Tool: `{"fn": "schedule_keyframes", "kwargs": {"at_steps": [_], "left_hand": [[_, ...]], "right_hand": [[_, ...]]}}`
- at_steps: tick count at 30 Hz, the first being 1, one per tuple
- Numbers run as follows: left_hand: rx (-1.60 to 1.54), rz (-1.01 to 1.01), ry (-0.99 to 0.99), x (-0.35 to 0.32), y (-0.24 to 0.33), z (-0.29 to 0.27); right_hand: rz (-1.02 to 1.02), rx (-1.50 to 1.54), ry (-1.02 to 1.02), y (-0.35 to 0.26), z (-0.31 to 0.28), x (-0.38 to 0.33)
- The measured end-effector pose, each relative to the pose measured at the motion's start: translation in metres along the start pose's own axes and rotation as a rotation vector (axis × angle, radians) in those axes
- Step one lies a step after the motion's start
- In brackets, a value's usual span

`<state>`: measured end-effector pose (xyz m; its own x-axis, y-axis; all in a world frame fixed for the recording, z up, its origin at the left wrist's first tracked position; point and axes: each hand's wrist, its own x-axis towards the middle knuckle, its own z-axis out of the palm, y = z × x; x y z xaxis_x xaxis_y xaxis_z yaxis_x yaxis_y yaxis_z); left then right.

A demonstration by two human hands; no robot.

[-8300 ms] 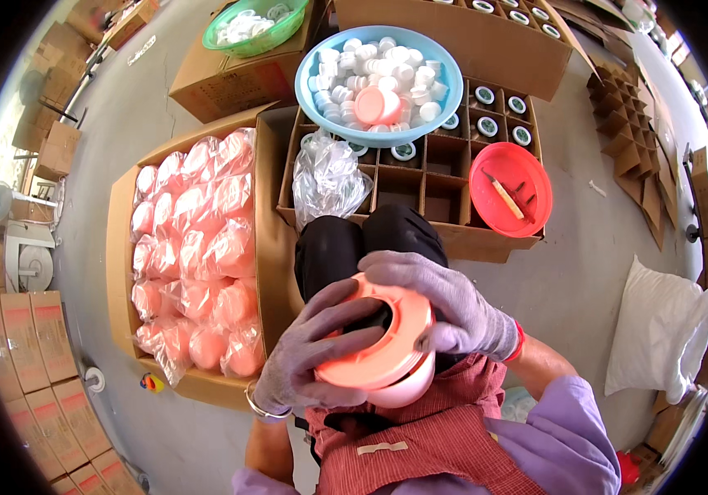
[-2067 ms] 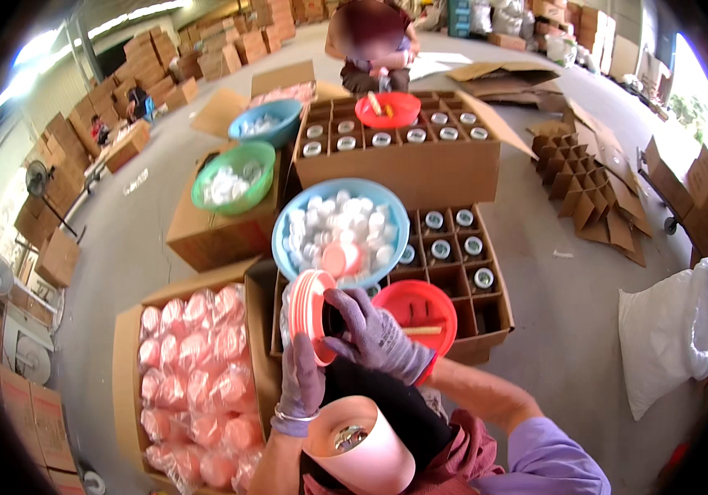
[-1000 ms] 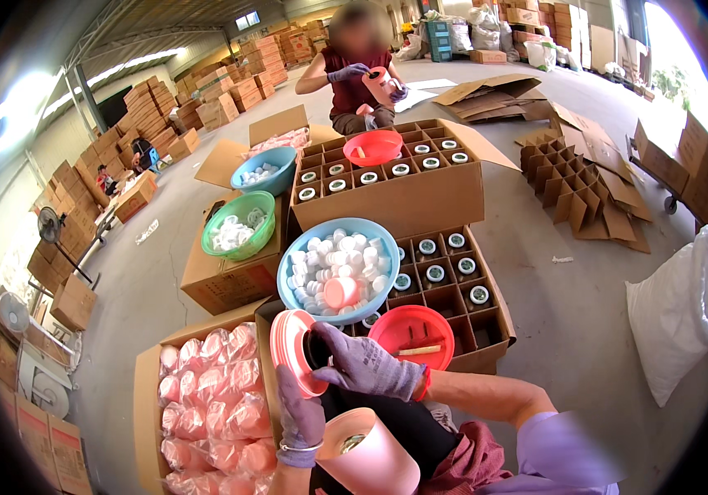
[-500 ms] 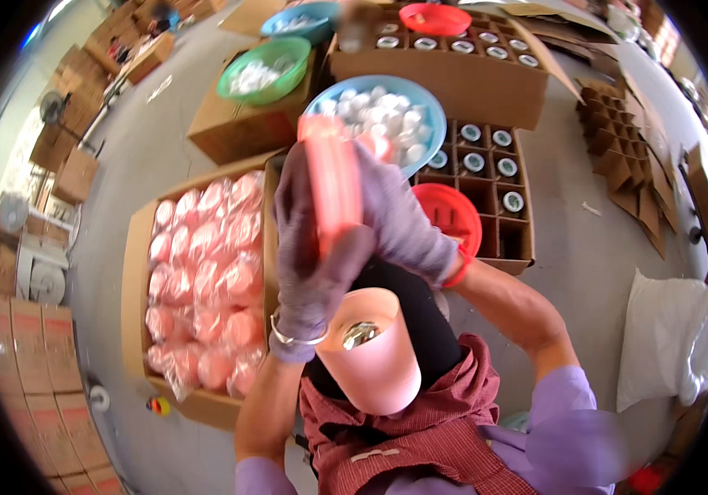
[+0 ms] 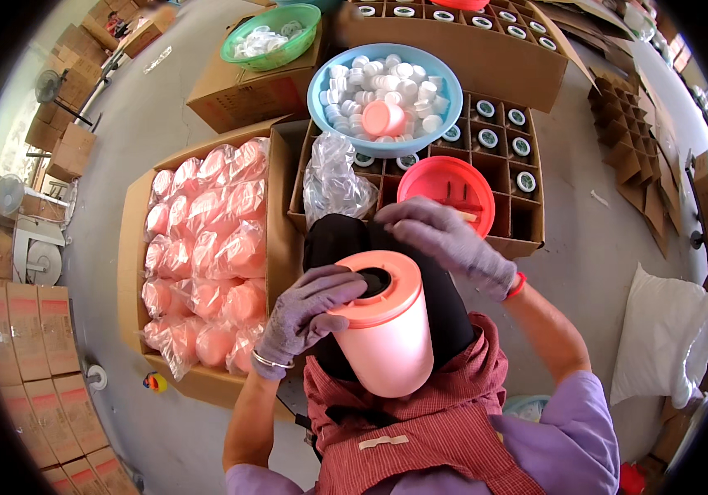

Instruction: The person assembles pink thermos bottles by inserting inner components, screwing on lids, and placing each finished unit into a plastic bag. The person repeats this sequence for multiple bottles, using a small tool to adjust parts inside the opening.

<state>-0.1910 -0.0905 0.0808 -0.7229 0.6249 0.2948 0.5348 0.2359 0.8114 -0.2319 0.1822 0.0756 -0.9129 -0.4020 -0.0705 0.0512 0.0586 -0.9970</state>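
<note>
A pale pink canister (image 5: pixel 387 359) stands upright between my thighs, topped by a coral-pink ring-shaped lid (image 5: pixel 399 285) with a black round centre (image 5: pixel 376 280). My left hand (image 5: pixel 308 309), in a grey-purple glove, is closed on the lid's left edge, its fingers reaching to the black centre and its thumb at the rim. My right hand (image 5: pixel 444 239), gloved too, hovers apart from the canister at its upper right, fingers stretched out and holding nothing. Just beyond it is a red basin (image 5: pixel 486 186) with small dark pieces inside. The canister's inside is hidden.
On the left stands a carton (image 5: pixel 135 272) of bagged pink parts (image 5: pixel 205 256). Ahead, a blue basin (image 5: pixel 453 87) of white caps (image 5: pixel 387 82) and one pink cap (image 5: pixel 383 119) sits on a divided carton (image 5: pixel 515 243) of jars. A crumpled clear bag (image 5: pixel 337 181) lies beside it. Far right, a white sack (image 5: pixel 663 338).
The coral-pink piece raised in both hands is now down on the canister, covering its mouth. Both hands have lowered and parted, the right moving off to the right. The clear bag has come into sight.
</note>
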Motion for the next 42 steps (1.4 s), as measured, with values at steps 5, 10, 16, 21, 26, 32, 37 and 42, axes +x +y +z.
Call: {"fn": "schedule_keyframes", "kwargs": {"at_steps": [5,10,16,21,26,32,37,42], "left_hand": [[0.015,-0.023,0.033,-0.011,-0.001,0.011],[0.127,-0.034,0.006,-0.017,0.031,0.028],[-0.839,-0.454,0.481,-0.035,-0.008,0.086],[-0.958,-1.004,-0.004,-0.062,-0.008,0.128],[-1.296,-0.921,-0.241,-0.049,-0.022,0.131],[-0.545,-0.331,0.163,-0.005,0.033,0.076],[-0.072,-0.003,0.297,0.041,0.058,0.042],[0.097,0.048,0.337,0.037,0.048,0.051]], "right_hand": [[-0.376,-0.442,-0.204,0.004,0.037,-0.002],[-0.542,-0.588,-0.451,0.031,0.03,0.006],[-0.323,-0.643,-0.291,-0.023,-0.012,-0.062],[0.834,-1.141,-0.648,-0.068,-0.042,-0.119],[-0.416,-0.906,0.017,-0.045,-0.016,-0.141],[-0.391,-0.305,0.224,-0.011,-0.006,-0.12],[-0.22,-0.143,0.367,0.03,-0.024,-0.096],[-0.145,0.321,0.408,0.014,-0.002,-0.089]]}}
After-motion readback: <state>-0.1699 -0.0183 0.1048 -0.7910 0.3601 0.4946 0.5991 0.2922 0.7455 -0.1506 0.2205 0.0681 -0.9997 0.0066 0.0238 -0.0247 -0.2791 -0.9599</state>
